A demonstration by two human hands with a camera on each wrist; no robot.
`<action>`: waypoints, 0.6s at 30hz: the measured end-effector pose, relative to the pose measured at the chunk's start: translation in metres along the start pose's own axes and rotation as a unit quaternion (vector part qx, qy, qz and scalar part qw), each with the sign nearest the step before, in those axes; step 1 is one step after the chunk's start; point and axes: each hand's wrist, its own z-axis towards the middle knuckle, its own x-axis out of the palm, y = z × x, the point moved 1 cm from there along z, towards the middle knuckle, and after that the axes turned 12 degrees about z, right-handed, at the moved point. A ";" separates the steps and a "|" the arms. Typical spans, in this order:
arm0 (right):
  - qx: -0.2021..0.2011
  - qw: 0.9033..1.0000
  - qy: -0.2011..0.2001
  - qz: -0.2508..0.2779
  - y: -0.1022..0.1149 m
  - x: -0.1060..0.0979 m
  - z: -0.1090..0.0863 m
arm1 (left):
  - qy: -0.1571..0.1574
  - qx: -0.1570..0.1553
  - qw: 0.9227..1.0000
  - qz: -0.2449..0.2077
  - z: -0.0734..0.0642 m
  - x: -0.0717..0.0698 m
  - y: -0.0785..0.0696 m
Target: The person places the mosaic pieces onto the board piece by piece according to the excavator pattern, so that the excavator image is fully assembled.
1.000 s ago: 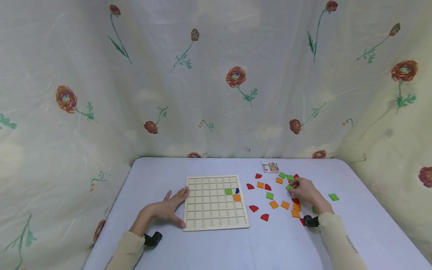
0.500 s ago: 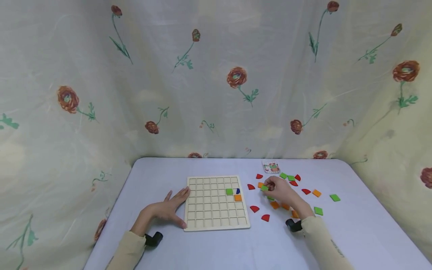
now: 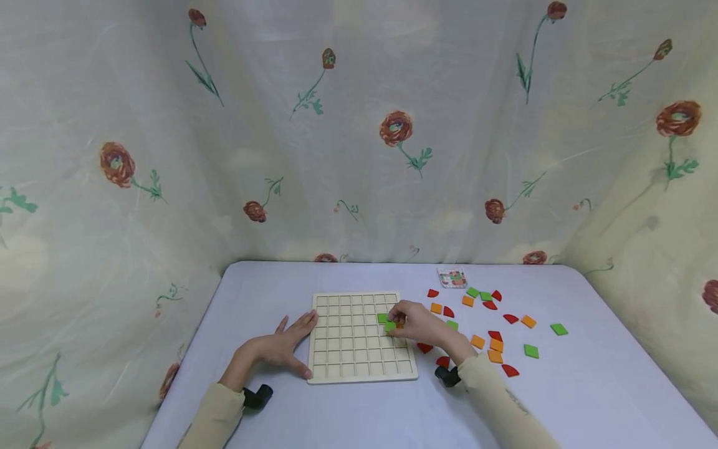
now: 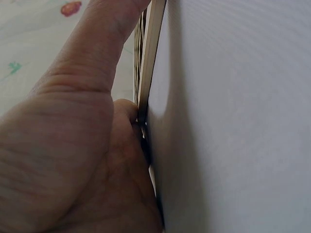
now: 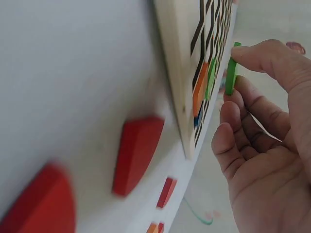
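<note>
A pale wooden grid board (image 3: pixel 349 360) lies on the table. My left hand (image 3: pixel 275 349) has its fingers spread, with fingertips and thumb touching the board's left edge. Over the right part of the board, my right hand (image 3: pixel 421 323) pinches a green square tile (image 5: pixel 232 75) between thumb and index finger; the other fingers are curled loosely. Just below it on the board are another green tile (image 3: pixel 382 318) and an orange tile (image 5: pixel 199 89). A dark blue piece (image 5: pixel 198 118) shows beside the orange one in the right wrist view; in the head view the right hand hides it.
Right of the board lie scattered red quarter-round pieces (image 3: pixel 510 370), orange squares (image 3: pixel 495 357) and green squares (image 3: pixel 531 351). A small printed packet (image 3: pixel 452 278) lies at the table's back edge. A flowered curtain (image 3: pixel 359 156) hangs behind the table (image 3: pixel 348 418).
My right hand picked up a green tile from the scattered pieces and has carried it left to above the board. The left hand has stayed at the board's edge.
</note>
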 end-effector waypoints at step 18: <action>0.026 0.999 0.034 -0.012 0.001 0.009 0.013 | 0.002 0.000 1.000 -0.003 0.001 0.000 0.002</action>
